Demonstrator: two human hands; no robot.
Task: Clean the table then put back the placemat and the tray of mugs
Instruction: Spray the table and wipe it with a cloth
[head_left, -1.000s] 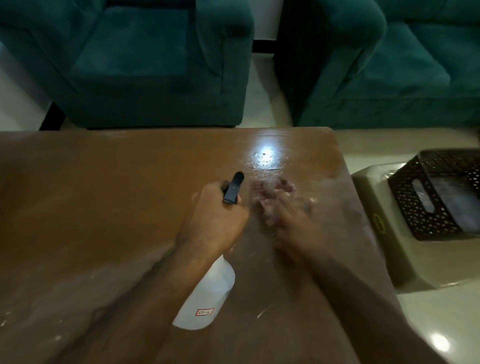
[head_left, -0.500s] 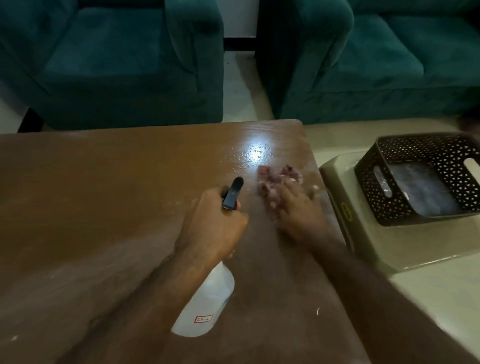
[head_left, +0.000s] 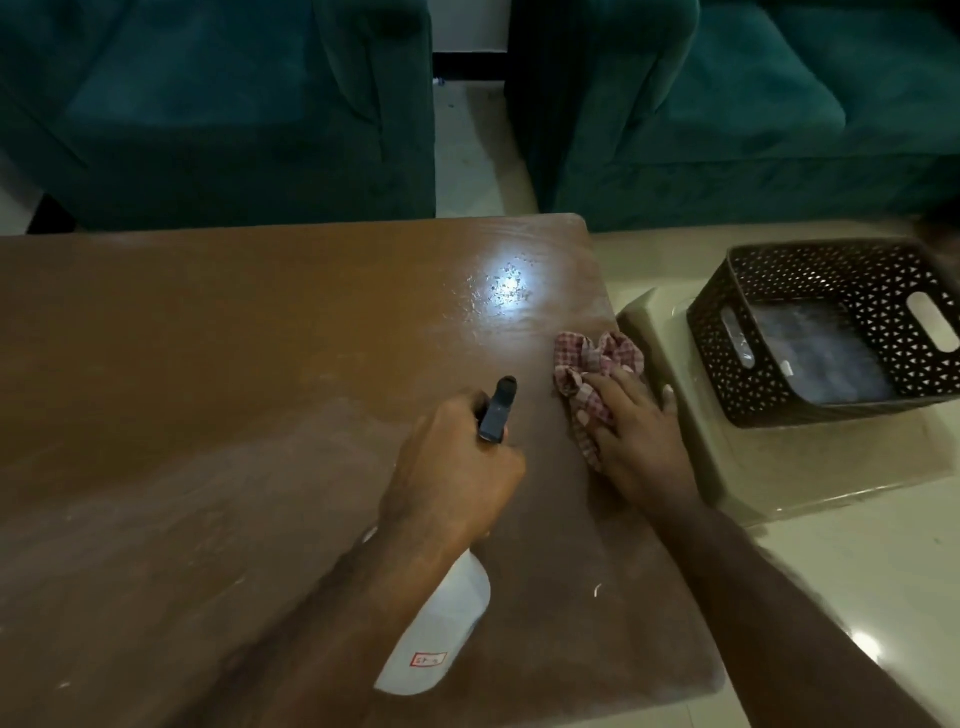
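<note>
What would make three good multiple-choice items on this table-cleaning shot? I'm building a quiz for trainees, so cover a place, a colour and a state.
1. Where does the red-and-white checked cloth lie?
A. on the brown wooden table, near its right edge
B. inside the basket
C. on the sofa

2. What colour is the perforated plastic basket?
A. white
B. dark brown
C. teal

3. What is the left hand doing?
A. lying flat on the table
B. gripping the white spray bottle with a dark nozzle
C. holding a mug

Answers:
1 A, the right hand presses the cloth onto the tabletop beside the edge.
2 B, its walls are dark brown with pale cut-outs.
3 B, its fingers are closed round the bottle's neck below the nozzle.
</note>
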